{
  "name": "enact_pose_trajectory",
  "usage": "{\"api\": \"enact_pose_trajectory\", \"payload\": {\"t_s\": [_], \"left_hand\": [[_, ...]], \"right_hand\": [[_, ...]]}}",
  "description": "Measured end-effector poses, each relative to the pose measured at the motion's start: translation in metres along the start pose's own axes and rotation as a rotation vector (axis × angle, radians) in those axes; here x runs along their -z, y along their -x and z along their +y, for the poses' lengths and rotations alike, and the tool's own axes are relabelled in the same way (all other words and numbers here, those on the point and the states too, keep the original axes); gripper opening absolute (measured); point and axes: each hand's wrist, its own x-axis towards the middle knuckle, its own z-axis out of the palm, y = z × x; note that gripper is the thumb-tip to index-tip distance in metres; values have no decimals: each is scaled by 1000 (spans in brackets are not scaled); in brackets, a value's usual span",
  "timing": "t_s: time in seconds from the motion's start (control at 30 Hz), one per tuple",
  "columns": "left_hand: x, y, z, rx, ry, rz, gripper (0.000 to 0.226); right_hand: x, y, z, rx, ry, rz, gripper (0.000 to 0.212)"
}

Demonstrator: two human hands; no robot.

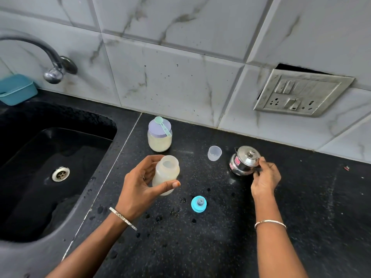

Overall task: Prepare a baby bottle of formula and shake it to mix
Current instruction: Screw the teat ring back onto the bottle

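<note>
No legible text is found: the steel kettle [244, 161] carries two red-and-white stickers too small to read, and the switch plate [301, 93] bears no marking.

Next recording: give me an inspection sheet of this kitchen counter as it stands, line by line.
Surface: black speckled counter, water droplets scattered near the front.
Job's things: open baby bottle without its top; blue nipple cap lying on the counter; powder jar, lid on, green scoop resting on the lid; clear small cup; steel kettle, lid on.
Clutter: small red scrap at the far right.
Hands: left hand holds the bottle; right hand on the kettle's handle side.
Cables: nothing seen.
Surroundings: black sink, tap, teal tub, socket plate, tiled wall.
</note>
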Motion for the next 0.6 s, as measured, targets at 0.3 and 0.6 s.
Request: {"api": "enact_pose_trajectory", "payload": {"t_s": [0.3, 0.6], "left_hand": [[3, 5, 2, -5, 31, 15, 71], [5, 19, 8, -43, 30, 2, 69]], "right_hand": [[15, 118, 11, 172, 719, -127, 48], [1, 168, 41, 372, 1637, -723, 74]]}}
